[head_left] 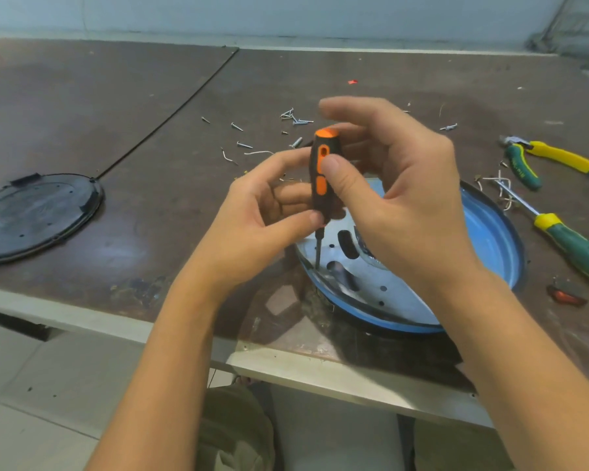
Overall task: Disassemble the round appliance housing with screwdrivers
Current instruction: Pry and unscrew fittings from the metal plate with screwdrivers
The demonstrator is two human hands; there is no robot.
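Dark brown laminate, scuffed and stained, covers the bench (150,107). It runs from a pale metal edge strip (320,372) on the near side to a pale blue-grey wall (286,15) at the far side. A thin dark seam (170,110) cuts diagonally across the bench's left half. Grey floor tiles (31,385) show below the near edge on the left.

The round blue appliance housing (490,239) lies right of centre, close to the near edge, with a perforated silver plate (371,287) inside it. A black-and-orange screwdriver (321,164) stands upright with its tip on that plate near the housing's left rim. The grip of the left hand (262,212) pinches the lower handle between thumb and fingers. The grip of the right hand (398,198) is closed on the upper handle, thumb in front and fingers behind.

A flat black round cover (38,215) rests at the left edge of the view. Loose silver screws (296,119) are scattered beyond the hands. On the right lie yellow-and-green pliers (541,158), a green-and-yellow screwdriver (572,243) and a small red part (566,294). The widest open surface is far left, beyond the cover.
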